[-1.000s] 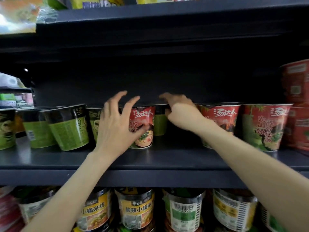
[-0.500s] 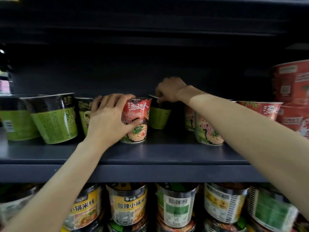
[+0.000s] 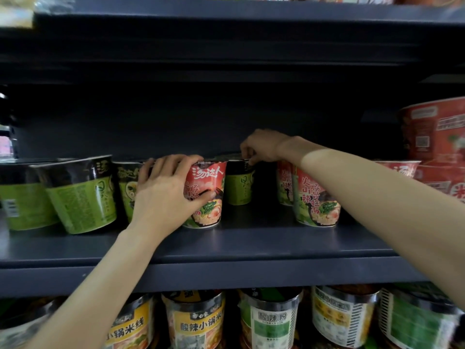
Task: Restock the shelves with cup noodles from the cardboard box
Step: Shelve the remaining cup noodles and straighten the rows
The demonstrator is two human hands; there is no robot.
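Where the fingers of the left hand curl over the rim and the thumb is pressed against the printed side, a red cup of noodles is gripped; it stands upright on the dark shelf. The rim of a green cup, set further back and just beside the red one, is pinched by the curled fingertips of the right hand (the forearm crosses in front of the cups on the right). Two green cups are seen tilted at the left, close beside the left hand, and another red cup stands upright to the right. Larger red bowls are stacked at the far right. On the shelf below, a row of yellow and green tubs is shown.
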